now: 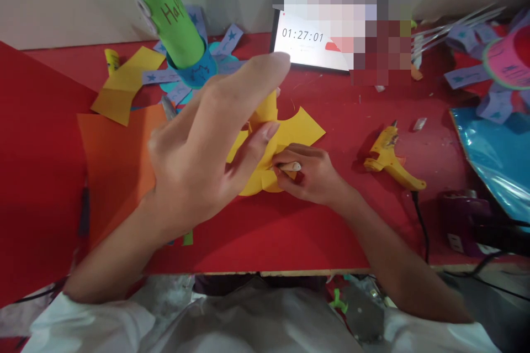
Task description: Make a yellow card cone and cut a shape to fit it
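Observation:
A yellow paper piece (285, 135) with curved cut edges lies on the red table, partly hidden by both hands. My right hand (304, 172) is closed around a thin pale pen (290, 166), its tip end against the paper. Raised nearer the camera, my left hand (211, 137) spans the paper's left side, with thumb and index finger apart. An upright yellow paper part (270, 107) shows between those two fingertips; whether they touch it cannot be made out.
A yellow glue gun (391, 159) with a cable lies right, near a blue plastic-wrapped sheet (497, 159). Orange paper (118, 165) is at left. Behind stand a green paper tube (174, 21), a lit tablet (306, 38) and a pink paper ring (507, 63).

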